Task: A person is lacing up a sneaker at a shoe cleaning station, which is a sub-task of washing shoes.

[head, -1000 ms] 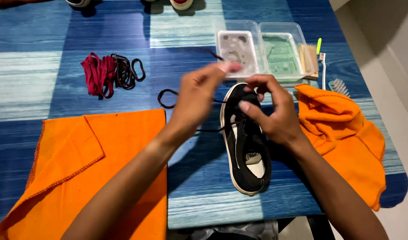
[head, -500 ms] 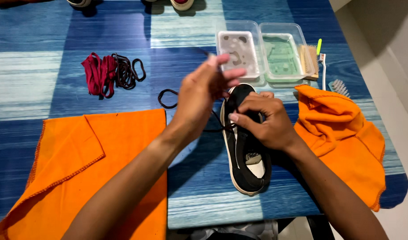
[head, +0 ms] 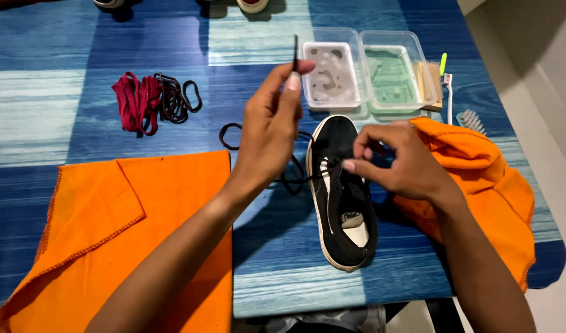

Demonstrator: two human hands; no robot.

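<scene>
Left hand: raised above the worktop, thumb and forefinger pinched shut on the tip of a black shoelace, which we see standing up past the fingertips. The rest of the lace trails down in loops on the worktop beside the shoe's toe.

Right hand: over the laced part of the shoe, fingers curled close and narrow; we see the fingertips at the eyelets, but cannot tell whether they grip a strand.

Black shoe: low sneaker with white sole edge, lying upright on the worktop, toe pointing away from us, heel near the front edge, between the two orange cloths.

Orange cloth, right: crumpled, just beside the shoe and partly under our right wrist.

Orange cloth, left: spread flat, one corner folded over.

Bundle of laces: red and dark, far left of the hands.

Two clear plastic tubs: side by side beyond the shoe, one with cloudy liquid, one greenish.

Wooden brush and toothbrush: touching the right tub's side.

Worktop: blue and white wood-grain pattern.
</scene>
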